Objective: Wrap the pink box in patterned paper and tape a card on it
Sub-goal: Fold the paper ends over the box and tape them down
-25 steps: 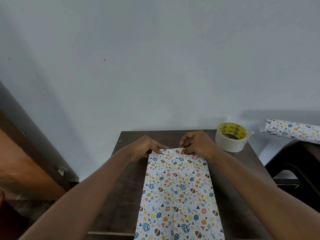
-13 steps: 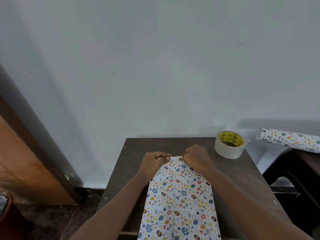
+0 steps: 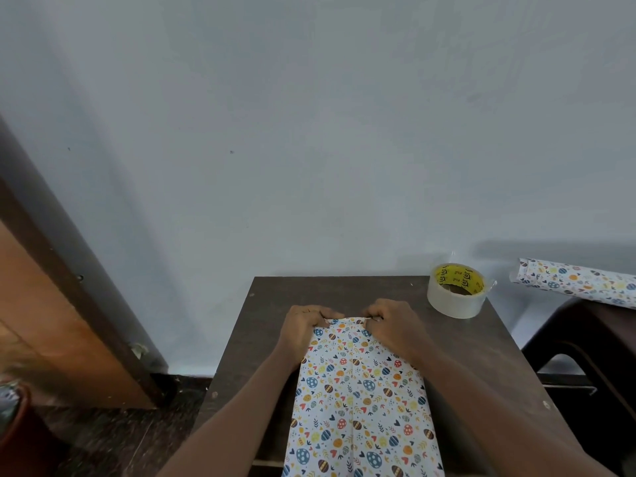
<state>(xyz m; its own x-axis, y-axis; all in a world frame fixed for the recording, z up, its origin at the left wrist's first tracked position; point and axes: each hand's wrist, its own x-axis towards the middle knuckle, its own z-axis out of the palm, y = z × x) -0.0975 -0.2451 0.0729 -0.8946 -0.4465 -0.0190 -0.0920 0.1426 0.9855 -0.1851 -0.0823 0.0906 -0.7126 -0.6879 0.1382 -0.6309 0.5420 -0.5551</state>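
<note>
A small dark wooden table (image 3: 344, 290) stood against the pale wall. Down its middle lay the patterned paper (image 3: 358, 401), a long flat wrapped shape running from the near edge and ending short of the far edge. A roll of clear tape (image 3: 456, 294) with a yellow core sat flat on the far right corner, apart from the paper. To the right, a separate dark piece of furniture (image 3: 592, 325), perhaps a stool, carried a paper roll (image 3: 578, 282) of the same pattern.
</note>
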